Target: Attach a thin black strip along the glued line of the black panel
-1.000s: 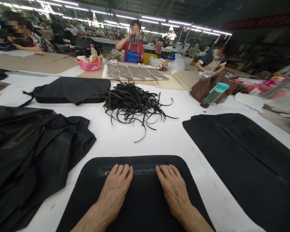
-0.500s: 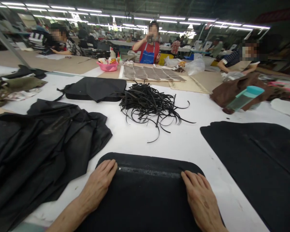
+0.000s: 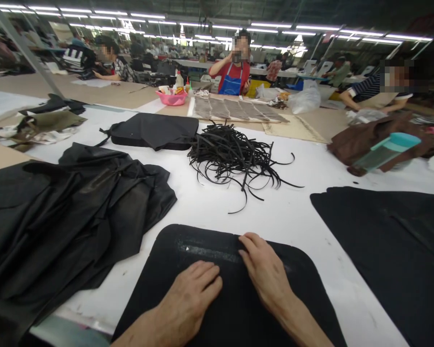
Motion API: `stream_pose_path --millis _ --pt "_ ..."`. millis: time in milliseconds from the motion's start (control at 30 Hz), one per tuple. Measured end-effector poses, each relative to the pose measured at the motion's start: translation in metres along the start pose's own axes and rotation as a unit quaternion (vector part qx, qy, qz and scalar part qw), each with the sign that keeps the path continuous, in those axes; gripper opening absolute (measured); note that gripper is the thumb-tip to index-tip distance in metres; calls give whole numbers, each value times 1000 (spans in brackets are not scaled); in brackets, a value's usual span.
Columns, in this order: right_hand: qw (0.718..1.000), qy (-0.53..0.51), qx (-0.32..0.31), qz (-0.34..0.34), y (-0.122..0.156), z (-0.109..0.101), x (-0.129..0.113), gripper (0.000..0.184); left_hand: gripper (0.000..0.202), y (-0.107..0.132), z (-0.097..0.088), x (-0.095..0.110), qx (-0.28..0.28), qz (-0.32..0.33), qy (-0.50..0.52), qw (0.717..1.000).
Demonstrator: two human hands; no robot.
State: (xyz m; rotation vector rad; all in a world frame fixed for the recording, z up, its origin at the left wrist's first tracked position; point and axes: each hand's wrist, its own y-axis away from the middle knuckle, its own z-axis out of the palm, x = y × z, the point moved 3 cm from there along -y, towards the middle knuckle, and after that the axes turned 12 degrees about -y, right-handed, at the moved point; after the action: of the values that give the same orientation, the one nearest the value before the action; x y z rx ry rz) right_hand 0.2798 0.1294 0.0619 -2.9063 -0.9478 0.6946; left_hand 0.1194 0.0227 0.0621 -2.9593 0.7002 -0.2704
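Note:
A black panel with rounded corners (image 3: 235,299) lies flat in front of me on the white tabletop. Along its far part runs a narrow pale, scuffed strip (image 3: 213,252) with a small white mark near its left end. My left hand (image 3: 191,296) rests on the panel just below this strip, fingers laid on the surface and slightly bent. My right hand (image 3: 264,267) lies farther up, its fingertips close to the far edge and over the right part of the strip. Neither hand is seen holding anything.
Crumpled black fabric (image 3: 94,212) lies left, another black panel (image 3: 394,246) right. Beyond are a heap of black strips (image 3: 235,154), a black padded piece (image 3: 152,131), a brown bag (image 3: 365,140) and a teal-lidded bottle (image 3: 386,152). Several people sit or stand farther back.
Both hands have moved inward from the panel's sides, the left one also nearer to me. The right hand now covers part of the strip. The view has shifted slightly left.

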Motion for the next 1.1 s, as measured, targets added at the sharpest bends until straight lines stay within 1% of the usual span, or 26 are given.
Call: stream_pose_path --millis 33,100,167,233,333,433,533,567,600,633,700,733,767,800,833,867,933,1000,1033,1100 --pt "1000 7 -13 -3 -8 3 -6 24 48 -3 3 9 -16 29 5 999" --pt "999 30 -29 0 -20 7 -10 22 50 -9 8 17 -36 66 9 997" --pt "998 41 -42 4 -27 8 -9 14 48 -12 12 18 -50 83 8 995" --pt "998 30 -62 5 -32 6 -5 4 47 -14 15 16 -56 96 -2 994" --pt "995 -23 -100 8 -34 -3 0 12 47 -13 18 13 -59 107 -16 992" --pt "989 -78 -125 15 -33 -13 2 12 46 -11 22 12 -60 107 -19 992" --pt "987 -60 -150 20 -28 -15 3 8 49 -11 24 10 -63 98 -13 993" --pt "988 -38 -146 14 -27 -14 3 9 51 -12 25 9 -66 97 -11 993" --pt "992 -13 -127 4 -26 -15 3 10 53 -12 26 9 -71 96 -10 993" --pt "996 12 -90 -11 -25 -17 3 12 57 -12 27 9 -78 97 -9 992" --pt "998 47 16 -49 -24 -28 0 16 66 -12 28 9 -91 96 -8 991" --pt "993 54 72 -73 -23 -35 -3 17 69 -11 27 9 -96 96 -6 991" --pt "986 55 118 -100 -22 -43 -7 18 71 -10 26 10 -96 94 -5 991" --pt "979 54 148 -130 -21 -50 -11 19 71 -9 25 11 -89 88 -2 992" --pt "973 53 160 -161 -19 -57 -16 20 69 -9 22 11 -74 78 3 994" --pt "967 55 159 -189 -18 -63 -20 21 66 -9 18 12 -53 65 9 996" --pt "961 67 138 -230 -16 -71 -29 24 57 -13 8 13 -2 26 29 999" --pt "958 77 114 -250 -14 -77 -34 26 48 -23 0 15 28 -19 66 997" --pt "957 79 111 -255 -13 -80 -36 27 44 -30 -4 16 29 -42 91 995" --pt "953 79 121 -265 -11 -87 -40 28 39 -46 -7 20 8 -74 152 986"
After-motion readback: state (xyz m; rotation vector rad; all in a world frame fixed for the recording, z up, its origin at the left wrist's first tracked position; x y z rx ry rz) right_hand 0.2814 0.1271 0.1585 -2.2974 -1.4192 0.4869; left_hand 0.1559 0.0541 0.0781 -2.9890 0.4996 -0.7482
